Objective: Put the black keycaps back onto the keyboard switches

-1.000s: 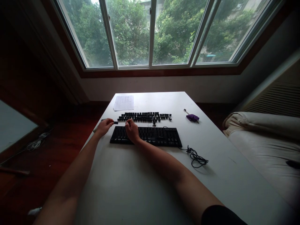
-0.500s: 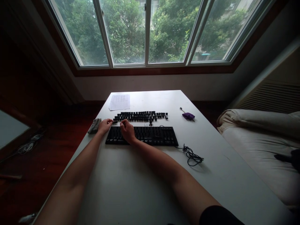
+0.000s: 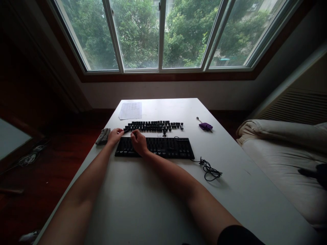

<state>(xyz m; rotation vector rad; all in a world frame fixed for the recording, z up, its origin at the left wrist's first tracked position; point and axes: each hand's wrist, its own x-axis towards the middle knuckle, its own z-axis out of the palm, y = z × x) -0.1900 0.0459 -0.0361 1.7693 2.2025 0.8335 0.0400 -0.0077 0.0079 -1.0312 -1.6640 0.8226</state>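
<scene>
Black keycap (image 3: 126, 130) in left hand (image 3: 114, 136); right hand (image 3: 139, 143) over keyboard (image 3: 166, 148).

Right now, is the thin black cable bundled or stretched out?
Mostly bundled: the black cable lies in loops on the white table, beside the black keyboard.

A paper sheet (image 3: 130, 111) lies toward the wide window (image 3: 162, 37); a pale couch (image 3: 278, 153) sits rightward.
</scene>
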